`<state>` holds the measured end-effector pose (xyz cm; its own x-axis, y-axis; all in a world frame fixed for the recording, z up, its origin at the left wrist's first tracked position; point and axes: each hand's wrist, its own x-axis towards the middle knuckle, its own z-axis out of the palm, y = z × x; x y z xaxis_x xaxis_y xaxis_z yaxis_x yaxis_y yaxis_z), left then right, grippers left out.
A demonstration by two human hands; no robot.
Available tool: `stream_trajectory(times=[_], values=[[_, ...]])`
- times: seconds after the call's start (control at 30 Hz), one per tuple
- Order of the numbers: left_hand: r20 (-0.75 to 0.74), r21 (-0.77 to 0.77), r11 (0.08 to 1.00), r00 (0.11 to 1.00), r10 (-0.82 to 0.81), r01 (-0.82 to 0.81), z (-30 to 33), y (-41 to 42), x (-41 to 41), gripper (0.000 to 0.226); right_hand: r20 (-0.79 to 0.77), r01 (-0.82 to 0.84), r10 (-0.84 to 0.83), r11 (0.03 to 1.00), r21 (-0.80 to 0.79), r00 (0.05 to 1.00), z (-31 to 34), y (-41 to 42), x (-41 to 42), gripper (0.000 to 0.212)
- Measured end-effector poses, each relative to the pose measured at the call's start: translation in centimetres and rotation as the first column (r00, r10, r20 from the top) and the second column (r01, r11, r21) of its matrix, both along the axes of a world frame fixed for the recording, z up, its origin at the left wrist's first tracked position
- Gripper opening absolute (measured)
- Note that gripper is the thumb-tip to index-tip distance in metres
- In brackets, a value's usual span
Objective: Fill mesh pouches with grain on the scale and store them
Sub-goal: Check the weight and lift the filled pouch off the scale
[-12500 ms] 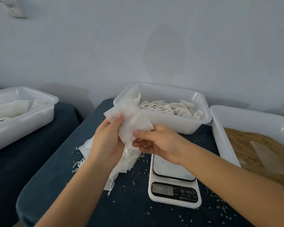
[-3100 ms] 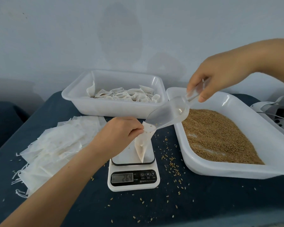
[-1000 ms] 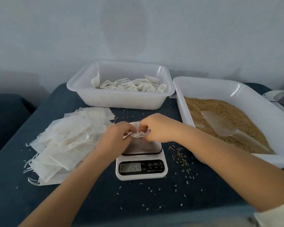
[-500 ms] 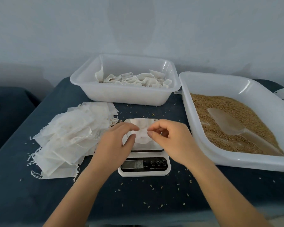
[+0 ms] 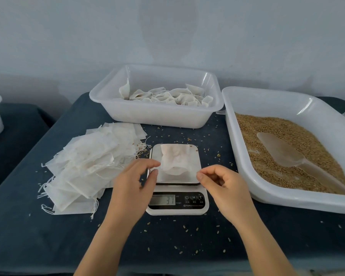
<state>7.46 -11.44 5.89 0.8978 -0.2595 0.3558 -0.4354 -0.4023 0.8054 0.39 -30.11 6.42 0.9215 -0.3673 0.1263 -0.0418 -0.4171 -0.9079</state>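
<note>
On the dark counter (image 5: 48, 246) we see a tray of grain (image 5: 287, 152) with a scoop (image 5: 283, 154), a tub of pouches (image 5: 157, 100), a stack of empty pouches (image 5: 88, 166) and a scale (image 5: 176, 188) reading 37. A filled pouch (image 5: 175, 160) lies on its platform. Our left hand (image 5: 131, 188) and right hand (image 5: 225, 188) hover beside it, each grip loosely apart, holding nothing.

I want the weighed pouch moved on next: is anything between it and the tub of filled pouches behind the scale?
Nothing visible: only loose grains lie on the cloth between the pouch on the scale and the tub.
</note>
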Motion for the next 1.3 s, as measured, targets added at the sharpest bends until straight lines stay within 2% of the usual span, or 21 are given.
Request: stream_trajectory(times=[0.27,0.33,0.47,0.53,0.63,0.7,0.83,0.97,1.13,1.3], values=[[-0.005,0.023,1.000,1.000,0.018,-0.018,-0.6,-0.2,-0.3,0.036,-0.001,-0.015,0.015,1.000,-0.024,1.000,-0.5,0.2,0.0,0.013],[-0.014,0.036,0.999,1.000,0.024,-0.023,-0.7,-0.3,0.0,0.036,0.019,-0.004,0.007,0.993,-0.119,1.000,-0.4,0.3,0.2,0.015],[0.053,0.110,0.994,0.998,0.019,-0.025,-1.2,-0.5,1.0,0.032,-0.044,-0.094,0.083,0.912,-0.400,0.996,-0.1,0.3,1.5,0.041],[0.076,0.181,0.983,0.997,0.029,-0.042,-1.3,-0.6,1.4,0.033,-0.090,-0.131,0.100,0.879,-0.459,0.991,0.0,0.3,2.2,0.046],[0.056,0.164,0.986,0.998,0.019,-0.028,-1.4,-0.7,1.5,0.038,-0.115,-0.143,0.098,0.850,-0.508,0.989,0.0,0.7,3.1,0.050],[0.046,0.125,0.992,0.999,-0.011,0.005,-1.5,-0.8,1.6,0.039,-0.114,-0.145,0.099,0.840,-0.523,0.988,0.0,1.0,3.5,0.049],[0.102,0.242,0.970,0.993,-0.063,0.037,-1.6,-0.9,2.0,0.033,-0.108,-0.171,0.133,0.817,-0.550,0.985,0.0,1.3,4.2,0.034],[0.135,0.261,0.964,0.987,-0.087,0.049,-0.8,-1.3,2.7,0.026,-0.037,-0.143,0.145,0.843,-0.519,0.989,1.0,1.4,5.3,0.019],[0.124,0.149,0.988,0.990,-0.071,0.052,1.1,-2.3,4.5,0.020,0.007,-0.137,0.159,0.874,-0.465,0.987,3.5,1.2,7.8,0.012],[-0.026,-0.079,0.996,0.998,-0.052,0.049,2.8,-3.0,5.7,0.050,0.046,-0.118,0.149,0.905,-0.409,0.988,6.3,1.0,9.4,0.010]])
